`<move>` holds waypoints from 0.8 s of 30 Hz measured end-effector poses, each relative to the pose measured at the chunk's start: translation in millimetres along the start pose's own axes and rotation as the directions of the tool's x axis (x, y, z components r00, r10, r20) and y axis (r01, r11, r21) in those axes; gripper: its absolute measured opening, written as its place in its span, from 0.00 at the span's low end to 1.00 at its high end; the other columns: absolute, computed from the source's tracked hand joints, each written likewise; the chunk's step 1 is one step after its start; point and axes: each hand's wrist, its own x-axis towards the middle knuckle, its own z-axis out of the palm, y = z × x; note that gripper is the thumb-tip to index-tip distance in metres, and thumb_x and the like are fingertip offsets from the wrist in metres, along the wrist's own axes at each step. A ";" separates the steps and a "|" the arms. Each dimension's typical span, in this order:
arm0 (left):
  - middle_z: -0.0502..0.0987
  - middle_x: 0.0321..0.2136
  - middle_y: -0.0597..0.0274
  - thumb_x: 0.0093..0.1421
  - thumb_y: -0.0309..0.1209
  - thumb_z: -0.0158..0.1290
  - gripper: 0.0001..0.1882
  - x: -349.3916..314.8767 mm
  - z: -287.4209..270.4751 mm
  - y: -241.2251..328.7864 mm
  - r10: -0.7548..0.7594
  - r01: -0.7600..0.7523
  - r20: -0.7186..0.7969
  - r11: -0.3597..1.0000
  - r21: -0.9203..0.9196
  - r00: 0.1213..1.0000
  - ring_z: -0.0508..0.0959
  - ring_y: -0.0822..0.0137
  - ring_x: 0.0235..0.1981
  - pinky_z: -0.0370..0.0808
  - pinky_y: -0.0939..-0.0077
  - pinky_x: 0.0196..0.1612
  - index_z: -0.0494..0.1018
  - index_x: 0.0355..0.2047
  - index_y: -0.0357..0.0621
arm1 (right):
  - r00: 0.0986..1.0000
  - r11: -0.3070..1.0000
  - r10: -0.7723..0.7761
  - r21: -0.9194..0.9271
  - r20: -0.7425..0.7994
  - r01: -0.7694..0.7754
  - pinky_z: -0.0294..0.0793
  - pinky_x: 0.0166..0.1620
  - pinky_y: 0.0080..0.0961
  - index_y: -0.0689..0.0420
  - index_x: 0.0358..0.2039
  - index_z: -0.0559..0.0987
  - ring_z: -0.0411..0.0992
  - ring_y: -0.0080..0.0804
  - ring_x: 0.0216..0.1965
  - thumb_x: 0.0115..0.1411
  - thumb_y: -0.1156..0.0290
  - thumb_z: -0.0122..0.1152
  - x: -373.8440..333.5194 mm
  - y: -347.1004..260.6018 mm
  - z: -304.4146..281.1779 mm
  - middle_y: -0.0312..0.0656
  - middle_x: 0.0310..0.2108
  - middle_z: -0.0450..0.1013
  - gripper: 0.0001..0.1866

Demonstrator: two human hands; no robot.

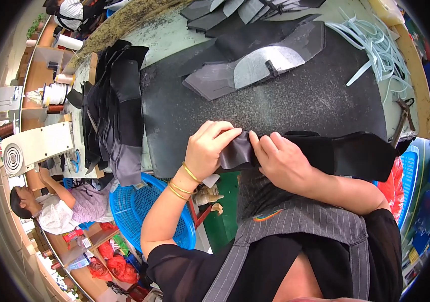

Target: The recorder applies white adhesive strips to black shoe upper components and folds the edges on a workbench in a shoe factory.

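A long black leather-like piece [361, 157] with a shiny grey-black end lies along the near edge of the dark work mat [275, 113]. My left hand [209, 150], with gold bangles at the wrist, pinches the piece's edge near its left end. Close beside it, my right hand [281, 162] grips the same edge, thumb and fingers pressed together on the fold. Between the two hands the shiny side curves down toward me. Farther back on the mat rests another cut black piece [205, 83] with a pale grey patch.
Stacked black pieces [126, 85] lie at left, with more grey-black pieces [247, 12] at the far edge. Pale blue strips [376, 50] are tangled at right, above a pincer-like metal tool [401, 121]. A blue basket [129, 211] stands lower left, near a co-worker [74, 204] and a sewing machine [43, 148].
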 end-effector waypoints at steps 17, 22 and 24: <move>0.80 0.38 0.57 0.43 0.19 0.64 0.22 2.4 -11.2 -19.7 -0.030 0.053 0.143 0.985 -0.163 0.989 0.81 0.57 0.39 0.79 0.68 0.44 0.81 0.42 0.43 | 0.985 0.994 -0.110 0.002 0.135 0.111 0.71 0.40 0.23 0.70 0.65 0.66 0.66 0.27 0.36 0.45 0.59 0.72 7.3 0.8 -3.2 0.35 0.34 0.63 0.48; 0.80 0.38 0.66 0.48 0.29 0.58 0.17 5.1 -21.8 -22.9 0.437 -0.483 0.209 0.815 0.321 0.875 0.80 0.62 0.40 0.80 0.65 0.44 0.81 0.40 0.41 | 0.974 0.988 -0.132 -0.055 0.182 0.144 0.71 0.36 0.21 0.69 0.63 0.69 0.68 0.25 0.36 0.52 0.53 0.68 11.6 -0.5 -9.4 0.33 0.36 0.67 0.43; 0.79 0.40 0.65 0.49 0.29 0.58 0.17 4.8 -27.0 -17.2 0.392 -0.460 0.245 0.803 0.380 0.887 0.80 0.63 0.42 0.79 0.66 0.45 0.81 0.40 0.41 | 0.979 0.993 -0.087 -0.064 0.183 0.100 0.71 0.34 0.22 0.67 0.64 0.69 0.69 0.25 0.34 0.53 0.51 0.68 15.1 -5.7 -10.2 0.33 0.34 0.67 0.44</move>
